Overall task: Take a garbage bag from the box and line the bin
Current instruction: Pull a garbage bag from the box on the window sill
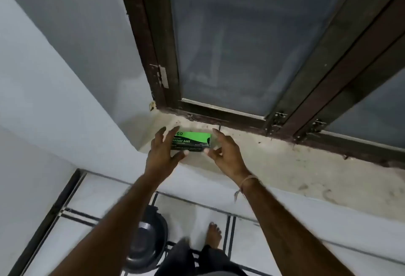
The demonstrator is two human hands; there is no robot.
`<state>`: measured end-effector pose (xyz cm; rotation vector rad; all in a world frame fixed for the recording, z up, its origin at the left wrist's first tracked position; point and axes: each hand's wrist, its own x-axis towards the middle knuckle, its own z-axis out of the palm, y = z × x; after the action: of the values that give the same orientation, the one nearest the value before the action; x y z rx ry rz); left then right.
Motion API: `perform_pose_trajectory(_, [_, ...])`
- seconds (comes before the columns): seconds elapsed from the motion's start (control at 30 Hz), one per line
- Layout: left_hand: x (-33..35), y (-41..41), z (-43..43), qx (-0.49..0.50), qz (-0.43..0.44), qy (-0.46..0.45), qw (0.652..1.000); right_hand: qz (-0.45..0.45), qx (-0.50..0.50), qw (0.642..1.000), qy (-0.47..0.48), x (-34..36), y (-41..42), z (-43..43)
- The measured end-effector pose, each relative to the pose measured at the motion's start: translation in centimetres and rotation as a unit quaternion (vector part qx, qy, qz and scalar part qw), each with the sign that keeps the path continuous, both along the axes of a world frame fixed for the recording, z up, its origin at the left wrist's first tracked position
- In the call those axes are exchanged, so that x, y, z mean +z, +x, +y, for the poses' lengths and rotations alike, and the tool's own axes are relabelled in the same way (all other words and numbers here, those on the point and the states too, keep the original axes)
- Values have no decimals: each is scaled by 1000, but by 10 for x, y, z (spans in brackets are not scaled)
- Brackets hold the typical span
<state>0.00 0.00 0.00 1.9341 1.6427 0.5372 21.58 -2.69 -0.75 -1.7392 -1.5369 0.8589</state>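
Head view showed the first step in hand: reaching for the green-and-black garbage bag box [191,141], which lay flat on the window sill [274,166] near the sill's left end, below the dark window frame [166,56]. The left hand [163,150] was spread at the box's left end, fingers overlapping it, perhaps touching, though motion blur made contact hard to judge. The right hand [223,150] was loosely curled just beside the right end, grasping nothing. On the floor below stood the dark bin [146,242], apparently unlined. Next, both hands would likely need to close on the box, open it and draw out one bag.
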Motion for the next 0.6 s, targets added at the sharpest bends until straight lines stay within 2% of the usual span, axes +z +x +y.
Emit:
perform_pose_trajectory(0.13, [-6, 11, 17, -15, 14, 1, 1000, -18, 24, 999, -13, 1, 4, 19])
perform_pose_trajectory(0.27, [-3, 10, 25, -11, -59, 2, 998, -1, 15, 1000, 18, -1, 9, 22])
perform_pose_trajectory(0.4, [6, 4, 26, -9, -169, -23, 985, 132, -16, 991, 20, 18, 16, 12])
perform_pose_trajectory(0.53, [16, -4, 26, -26, -217, -2, 976, 317, -19, 948, -12, 29, 27, 4])
perform_pose_trajectory(0.6, [19, -8, 27, -30, -235, -2, 971, 346, -30, 938, -12, 30, 32, 2])
